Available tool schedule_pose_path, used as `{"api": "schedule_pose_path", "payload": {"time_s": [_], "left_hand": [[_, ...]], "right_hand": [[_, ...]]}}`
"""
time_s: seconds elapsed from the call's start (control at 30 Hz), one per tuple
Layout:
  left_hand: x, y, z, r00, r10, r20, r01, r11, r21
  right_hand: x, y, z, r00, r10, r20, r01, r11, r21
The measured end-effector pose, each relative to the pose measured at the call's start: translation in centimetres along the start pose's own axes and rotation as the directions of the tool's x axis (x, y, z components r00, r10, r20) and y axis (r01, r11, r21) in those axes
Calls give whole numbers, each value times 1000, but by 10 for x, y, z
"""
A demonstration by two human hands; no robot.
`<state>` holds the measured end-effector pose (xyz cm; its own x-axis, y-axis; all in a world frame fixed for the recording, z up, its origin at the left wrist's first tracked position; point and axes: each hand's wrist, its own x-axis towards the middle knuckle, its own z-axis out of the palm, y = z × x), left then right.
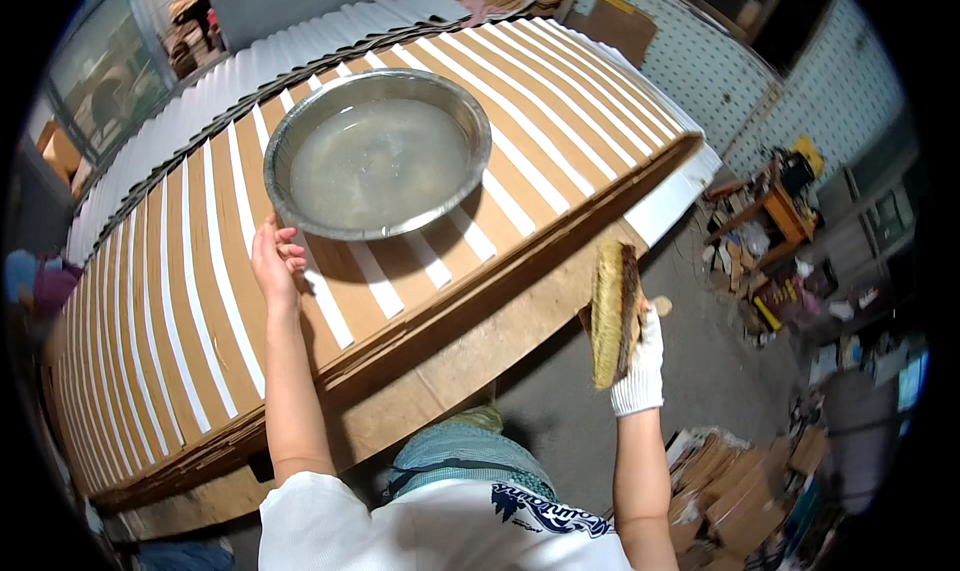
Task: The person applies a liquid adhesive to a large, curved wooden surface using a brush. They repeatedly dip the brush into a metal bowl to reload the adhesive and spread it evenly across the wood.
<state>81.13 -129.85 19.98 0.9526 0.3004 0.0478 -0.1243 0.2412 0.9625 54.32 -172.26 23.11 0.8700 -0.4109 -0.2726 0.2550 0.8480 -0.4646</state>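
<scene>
A round metal basin (300, 206) of cloudy greyish liquid stands on a stack of brown sheets (215, 271) with white stripes. At its near left rim is my bare left hand (277, 263), fingers loosely bent and apart. The fingertips reach the rim; whether they press on it, I cannot tell. My right hand (642, 366), in a white knitted glove, is closed round a wide brush (606, 316) with yellowish bristles and a dark back. This brush is held upright off the stack's near right edge, bristles facing left. The glove hides most of its grip.
Under the stack runs a wooden board (420, 376) along its near side. Corrugated grey sheets (270, 61) lie behind. Right of me are a small wooden table (780, 211) amid clutter and a heap of flattened cardboard (735, 486) on the floor.
</scene>
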Motion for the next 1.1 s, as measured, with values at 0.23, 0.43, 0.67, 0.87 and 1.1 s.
{"api": "schedule_pose_path", "payload": {"time_s": [0.23, 0.43, 0.67, 0.87, 1.1], "left_hand": [[77, 11, 20, 966, -148, -211, 141, 989, -48], [139, -2, 9, 962, -212, -172, 208, 977, -37], [126, 3, 21, 973, -100, -208, 134, 979, 154], [121, 15, 11, 979, -60, -196, 103, 970, 219], [97, 31, 84, 982, 36, -183, 16, 962, 274]], "right_hand": [[192, 6, 80, 974, 215, 72, -203, 968, -147], [299, 52, 162, 952, 306, 21, -289, 920, -265], [342, 99, 198, 868, 440, 228, -398, 893, -209], [353, 82, 195, 889, 406, 211, -359, 905, -229], [405, 21, 194, 860, 485, 156, -444, 864, -237]]}}
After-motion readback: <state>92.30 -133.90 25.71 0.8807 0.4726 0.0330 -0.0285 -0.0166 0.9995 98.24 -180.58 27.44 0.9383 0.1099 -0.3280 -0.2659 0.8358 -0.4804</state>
